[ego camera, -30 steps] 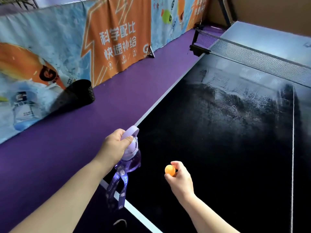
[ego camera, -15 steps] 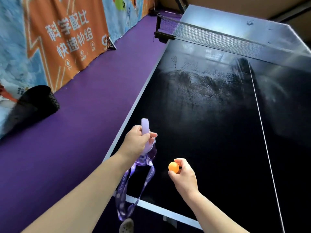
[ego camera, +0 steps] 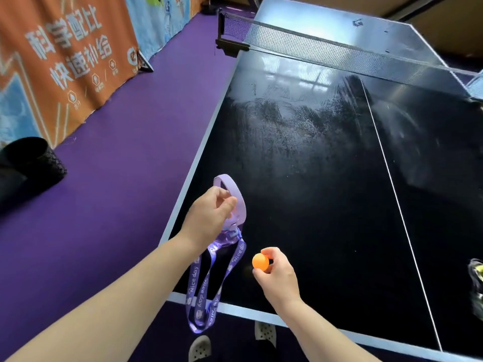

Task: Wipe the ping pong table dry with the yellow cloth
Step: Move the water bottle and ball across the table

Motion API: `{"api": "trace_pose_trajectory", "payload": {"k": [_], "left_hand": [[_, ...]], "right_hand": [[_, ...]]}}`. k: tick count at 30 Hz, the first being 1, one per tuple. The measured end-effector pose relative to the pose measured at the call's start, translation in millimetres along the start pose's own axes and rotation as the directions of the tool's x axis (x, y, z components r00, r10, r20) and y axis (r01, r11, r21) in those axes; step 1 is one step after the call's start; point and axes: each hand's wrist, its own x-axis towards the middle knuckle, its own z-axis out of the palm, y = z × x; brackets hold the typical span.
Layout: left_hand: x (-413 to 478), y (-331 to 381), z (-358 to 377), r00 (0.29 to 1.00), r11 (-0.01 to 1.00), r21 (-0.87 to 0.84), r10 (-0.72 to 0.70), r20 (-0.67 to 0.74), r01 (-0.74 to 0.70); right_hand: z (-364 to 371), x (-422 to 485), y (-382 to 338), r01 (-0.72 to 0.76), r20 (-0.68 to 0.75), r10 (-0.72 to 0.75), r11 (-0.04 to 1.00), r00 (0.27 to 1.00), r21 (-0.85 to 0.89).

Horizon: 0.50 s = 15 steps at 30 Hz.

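Note:
The black ping pong table (ego camera: 326, 205) stretches ahead, with wet streaks and droplets (ego camera: 285, 118) across its far half near the net (ego camera: 326, 49). My left hand (ego camera: 211, 218) grips the lid of a purple water bottle (ego camera: 230, 231) above the table's near left corner; its lilac handle loop stands up and a purple "Nice day" strap (ego camera: 201, 291) hangs down past the edge. My right hand (ego camera: 277, 275) pinches an orange ping pong ball (ego camera: 260, 261) just above the table. A blurred yellowish thing (ego camera: 477, 280) shows at the right edge; I cannot tell what it is.
Purple floor (ego camera: 109, 178) runs along the table's left side, bordered by orange and blue banners (ego camera: 68, 61). A black mesh bin (ego camera: 28, 165) lies tipped by the banners. My shoes (ego camera: 265, 333) show below the table's near edge.
The view has swung to the right and onto the table. Both hands keep their holds; the bottle hangs lower from my left hand and its strap has swung over the near edge.

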Motion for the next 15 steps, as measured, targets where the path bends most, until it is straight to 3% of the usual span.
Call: {"api": "trace_pose_trajectory", "payload": {"k": [3, 7, 11, 13, 15], "left_hand": [[-32, -31, -11, 0.993, 0.970, 0.223, 0.109, -0.048, -0.096], [-65, -88, -14, 0.973, 0.892, 0.450, -0.075, 0.218, -0.032], [-73, -120, -10, 0.868, 0.621, 0.682, -0.003, 0.496, -0.387], [-76, -130, -8, 0.742, 0.422, 0.663, 0.035, 0.669, -0.618], [-78, -147, -9, 0.700, 0.322, 0.656, 0.033, 0.713, -0.683]], "right_hand": [[10, -4, 1, 0.012, 0.013, -0.012, 1.000, 1.000, 0.012], [20, -8, 4, 0.007, 0.031, -0.007, 1.000, 0.999, -0.002], [26, -11, 4, -0.010, 0.036, 0.010, 1.000, 0.999, -0.020], [28, -13, 3, -0.012, 0.031, 0.013, 1.000, 0.999, -0.024], [29, -14, 3, -0.009, 0.025, 0.009, 0.999, 1.000, -0.032]]}}
